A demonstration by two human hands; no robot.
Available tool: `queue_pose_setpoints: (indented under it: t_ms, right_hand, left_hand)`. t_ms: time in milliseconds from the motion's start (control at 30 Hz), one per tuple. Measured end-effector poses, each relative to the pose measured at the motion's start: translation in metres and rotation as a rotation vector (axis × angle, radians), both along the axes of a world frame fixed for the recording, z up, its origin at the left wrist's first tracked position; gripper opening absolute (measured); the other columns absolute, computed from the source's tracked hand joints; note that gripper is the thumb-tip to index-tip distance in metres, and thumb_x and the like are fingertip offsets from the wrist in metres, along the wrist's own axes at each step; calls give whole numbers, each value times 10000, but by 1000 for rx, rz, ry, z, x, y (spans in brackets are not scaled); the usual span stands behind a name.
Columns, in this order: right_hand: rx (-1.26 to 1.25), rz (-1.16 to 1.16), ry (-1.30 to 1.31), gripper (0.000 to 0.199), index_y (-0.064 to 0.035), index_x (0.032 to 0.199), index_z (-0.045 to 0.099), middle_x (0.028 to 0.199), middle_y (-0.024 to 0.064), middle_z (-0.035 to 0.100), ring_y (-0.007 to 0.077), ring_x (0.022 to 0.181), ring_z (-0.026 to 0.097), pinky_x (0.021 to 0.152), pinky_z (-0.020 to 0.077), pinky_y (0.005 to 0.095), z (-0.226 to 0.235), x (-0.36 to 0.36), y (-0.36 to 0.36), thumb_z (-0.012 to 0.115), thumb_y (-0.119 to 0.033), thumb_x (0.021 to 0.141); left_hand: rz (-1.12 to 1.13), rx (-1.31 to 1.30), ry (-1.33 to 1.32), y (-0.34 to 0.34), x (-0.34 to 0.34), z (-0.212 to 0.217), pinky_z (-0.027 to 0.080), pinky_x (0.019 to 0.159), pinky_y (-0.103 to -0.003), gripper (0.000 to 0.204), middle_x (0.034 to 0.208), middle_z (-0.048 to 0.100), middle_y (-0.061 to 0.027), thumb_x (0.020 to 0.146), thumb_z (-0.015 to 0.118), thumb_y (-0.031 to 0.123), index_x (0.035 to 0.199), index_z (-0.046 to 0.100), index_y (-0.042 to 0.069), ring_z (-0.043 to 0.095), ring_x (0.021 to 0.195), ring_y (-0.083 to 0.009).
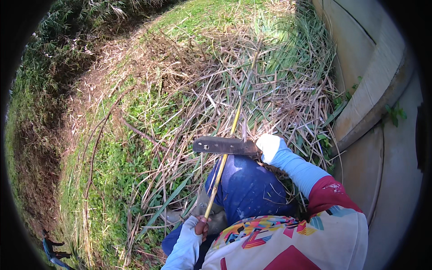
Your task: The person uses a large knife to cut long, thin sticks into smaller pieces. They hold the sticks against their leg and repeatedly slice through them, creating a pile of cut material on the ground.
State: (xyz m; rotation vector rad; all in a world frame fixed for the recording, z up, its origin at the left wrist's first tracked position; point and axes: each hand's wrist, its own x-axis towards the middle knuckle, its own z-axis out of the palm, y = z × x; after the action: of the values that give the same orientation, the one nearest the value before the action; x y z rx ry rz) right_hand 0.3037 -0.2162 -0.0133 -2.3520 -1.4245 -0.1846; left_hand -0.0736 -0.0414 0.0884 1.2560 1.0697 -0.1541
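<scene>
Item one: yellow stalk (217, 180), long and slender, running from 6 o'clock toward 1 o'clock. We judge it light, fairly stiff, smooth enough to slip, and liable to snap if bent; best held at its thicker lower end, clear of the edge.
Item two: machete (220, 145), dark and broad, crossing the stalk, tip toward 9 o'clock; contact we cannot tell. Likely heavier, rigid; handle only, at 3 o'clock.
Hands: our left hand (202, 226) closed round the stalk's lower end; our right hand (270, 147) gripping the machete's handle.
</scene>
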Motion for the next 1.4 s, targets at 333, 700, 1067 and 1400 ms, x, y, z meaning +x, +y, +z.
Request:
queue_pose_setpoints:
  t_ms: [333,700,1067,1400]
  right_hand:
    - [-25,-127,189,248,-79,980,646,1003,176,668,378,847,702,738,566,457,-13,-5,0,688,-180,758]
    - [128,-226,128,222,-74,1011,616,924,172,653,380,844,689,729,555,452,-19,21,2,656,-130,800]
    - [-226,-268,103,162,-74,907,721,880,205,704,399,842,700,744,545,473,20,98,17,669,-144,770]
    - [-389,-385,277,233,-91,1065,709,988,193,730,369,959,730,832,566,445,32,76,17,636,-118,845]
  left_hand:
    - [38,-274,20,-9,-49,-4,323,427,-272,287,661,442,14,1027,620,291,1129,610,23,372,473,-93]
    - [-1,-193,-77,5,-66,-12,392,444,-289,329,654,492,-29,1046,573,259,1224,569,-17,455,472,-135]
    - [-191,550,-70,-9,-68,-19,383,585,-237,216,731,570,25,1041,591,216,1106,688,35,482,625,-60]
    - [-289,699,-14,1,-90,-33,456,743,-273,223,845,654,-30,1041,578,185,1128,700,19,556,776,-108]
